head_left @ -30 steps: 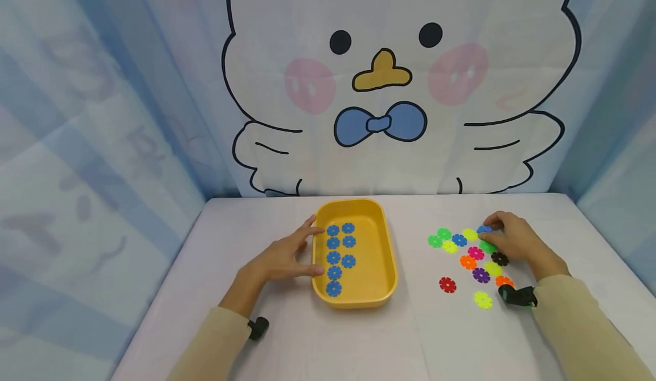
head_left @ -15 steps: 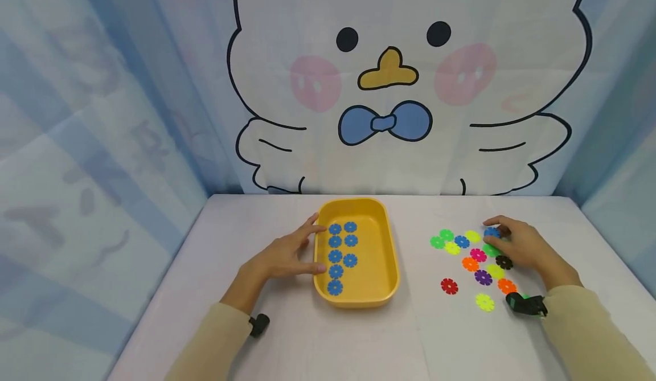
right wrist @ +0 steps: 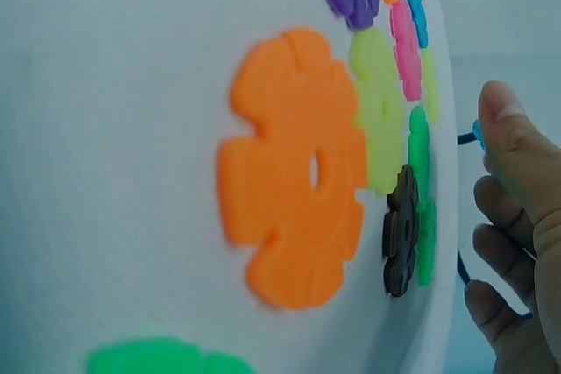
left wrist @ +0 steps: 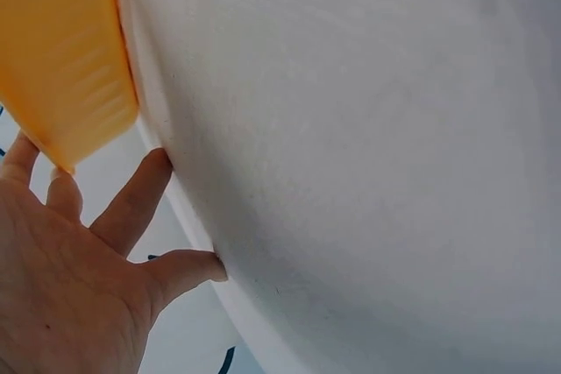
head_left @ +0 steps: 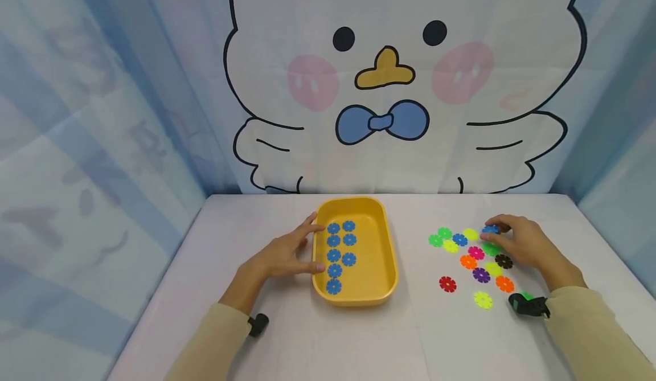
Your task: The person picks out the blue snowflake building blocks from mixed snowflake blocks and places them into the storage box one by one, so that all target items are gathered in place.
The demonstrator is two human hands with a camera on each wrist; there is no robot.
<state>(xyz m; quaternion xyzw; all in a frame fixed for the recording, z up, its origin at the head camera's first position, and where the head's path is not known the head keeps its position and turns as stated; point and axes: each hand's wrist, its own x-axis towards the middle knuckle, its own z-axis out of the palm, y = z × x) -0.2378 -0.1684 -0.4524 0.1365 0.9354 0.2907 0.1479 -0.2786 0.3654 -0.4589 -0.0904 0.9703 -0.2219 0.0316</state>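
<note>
My left hand is at the left side of a yellow tray, its fingers spread and fairly straight, with forefinger and thumb tips touching the rim. The left wrist view shows the fingers of that hand by the tray's outer wall. Blue flower-shaped discs lie in two columns on the tray's left half. Over the far right of a loose group of discs, my right hand pinches a blue flower-shaped disc between thumb and forefinger; the right wrist view mostly hides that disc behind the thumb.
Around the right hand lie discs: green, black, orange, purple, pink and another blue disc. A red disc lies apart, nearer the tray. A printed curtain hangs behind the white table.
My right hand has shifted slightly right and nearer, the blue disc moving a little right with it. More of the orange disc by the wrist shows. The left hand stays at the tray.
</note>
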